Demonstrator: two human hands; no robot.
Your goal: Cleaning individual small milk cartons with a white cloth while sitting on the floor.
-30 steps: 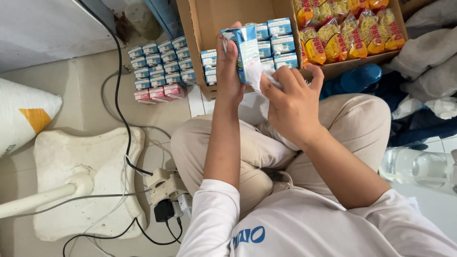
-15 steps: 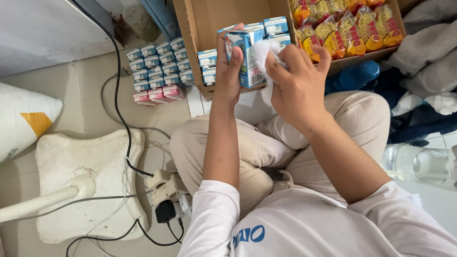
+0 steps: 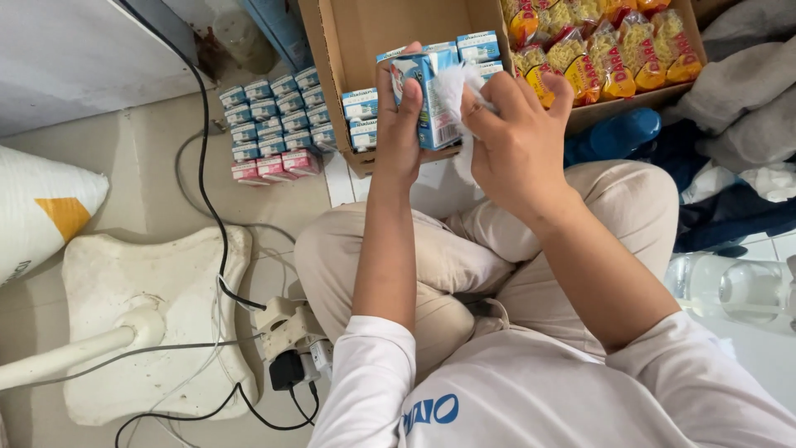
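carton (image 3: pixel 424 98) held up before cardboard box (image 3: pixel 348 83), between left hand (image 3: pixel 398 124) and right hand (image 3: pixel 514 137) | noodle packets (image 3: pixel 597 50) packed in box, far right | stacked cartons (image 3: pixel 269 124) set on floor, left of box | fan base (image 3: pixel 149 323) placed near left | bottle (image 3: pixel 730 286) laid right

I see a pale tiled floor (image 3: pixel 149 158) carrying everything; at ten o'clock on it sits a block of small blue drink cartons (image 3: pixel 278 112) in tight rows, with a few pink cartons (image 3: pixel 274 168) along its near edge; at twelve o'clock stands an open cardboard box (image 3: pixel 340 50), holding more blue cartons and yellow snack packets; at eight o'clock lies the white base of a stand (image 3: pixel 157 323), a black cable (image 3: pixel 201 141) running past it to a white power strip (image 3: pixel 286 328) at seven o'clock; a white sack (image 3: pixel 41 207) rests at nine o'clock; a clear plastic bottle (image 3: pixel 730 286) lies at four o'clock; crumpled clothes (image 3: pixel 746 124) pile at two o'clock.
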